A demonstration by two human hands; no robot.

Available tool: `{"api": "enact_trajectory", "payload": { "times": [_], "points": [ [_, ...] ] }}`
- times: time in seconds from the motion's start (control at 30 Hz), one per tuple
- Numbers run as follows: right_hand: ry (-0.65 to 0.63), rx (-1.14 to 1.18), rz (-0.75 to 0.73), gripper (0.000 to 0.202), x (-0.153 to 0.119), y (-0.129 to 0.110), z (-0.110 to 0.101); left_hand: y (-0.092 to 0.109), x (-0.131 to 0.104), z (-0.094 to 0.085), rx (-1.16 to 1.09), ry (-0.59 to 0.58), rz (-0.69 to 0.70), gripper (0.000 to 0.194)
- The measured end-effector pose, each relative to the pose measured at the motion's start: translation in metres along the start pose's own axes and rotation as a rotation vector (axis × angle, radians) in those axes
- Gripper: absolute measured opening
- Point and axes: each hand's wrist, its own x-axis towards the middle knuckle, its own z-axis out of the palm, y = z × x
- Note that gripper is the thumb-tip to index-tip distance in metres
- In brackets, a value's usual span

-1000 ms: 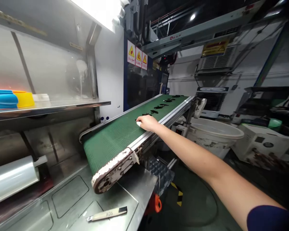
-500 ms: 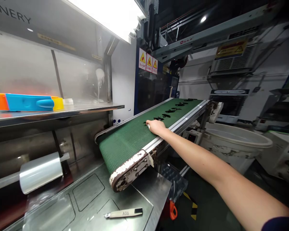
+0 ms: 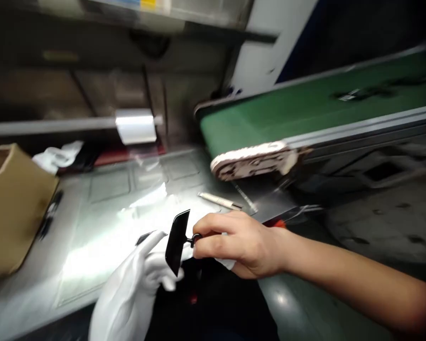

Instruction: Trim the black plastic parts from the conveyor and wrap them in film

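Observation:
A glossy black plastic piece [image 3: 177,242] with a flat blade-like face and a thin stem is held by my right hand [image 3: 239,244]. The bare fingers pinch the stem, and some white material shows under that hand. My left hand [image 3: 135,279], in a white glove, is beside the piece's face, one finger stretched out and others partly curled; whether it touches the piece is unclear. Another dark sliver [image 3: 144,237] shows behind the gloved finger. A beige-handled knife [image 3: 220,201] lies on the metal table [image 3: 110,184] beyond my hands.
On the right, a green conveyor belt [image 3: 270,116] carries blurred black pieces [image 3: 355,94]. Its rusty end [image 3: 252,161] overhangs the table. A cardboard box [image 3: 17,213] stands at the left, near a white cloth [image 3: 57,156]. A film roll [image 3: 136,127] hangs behind.
My right hand has come back from the belt, now holding a black piece over the table's front. The gloved left hand has entered view. The camera has turned down and left.

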Motion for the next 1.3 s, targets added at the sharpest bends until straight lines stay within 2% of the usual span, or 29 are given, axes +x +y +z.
{"api": "enact_trajectory", "payload": {
  "times": [0.03,0.13,0.17,0.23,0.5,0.63,0.77,0.9,1.03,1.13,1.3],
  "points": [
    [-0.021,0.083,0.007,0.028,-0.001,-0.003,0.014,-0.008,-0.003,0.0,-0.123,-0.074,-0.085,0.059],
    [-0.028,0.276,0.029,0.025,-0.007,-0.003,0.049,-0.029,-0.011,0.003,-0.72,-0.263,-0.278,0.057],
    [-0.019,0.309,0.033,0.023,-0.01,-0.003,0.057,-0.033,-0.015,0.004,-0.845,-0.29,-0.299,0.055],
    [-0.013,0.343,0.04,0.024,-0.017,-0.003,0.069,-0.039,-0.022,0.006,-0.932,-0.305,-0.306,0.051],
    [0.05,0.43,0.112,0.025,-0.044,-0.009,0.082,-0.05,-0.032,0.02,-0.941,-0.328,-0.292,0.048],
    [0.145,0.474,0.148,0.023,-0.052,-0.011,0.086,-0.052,-0.032,0.029,-0.883,-0.328,-0.255,0.049],
    [0.247,0.547,0.204,0.03,-0.058,-0.019,0.093,-0.051,-0.033,0.034,-0.857,-0.322,-0.238,0.052],
    [0.347,0.701,0.434,0.038,-0.065,-0.031,0.101,-0.05,-0.034,0.034,-0.865,-0.337,-0.247,0.053],
    [0.376,0.835,0.654,0.021,-0.066,-0.038,0.105,-0.051,-0.035,0.032,-0.892,-0.338,-0.249,0.052],
    [0.352,0.879,0.726,0.017,-0.063,-0.039,0.106,-0.053,-0.037,0.032,-0.899,-0.32,-0.256,0.052],
    [0.268,1.004,0.851,0.027,-0.055,-0.041,0.105,-0.053,-0.041,0.032,-0.927,-0.294,-0.296,0.051]
  ]
}}
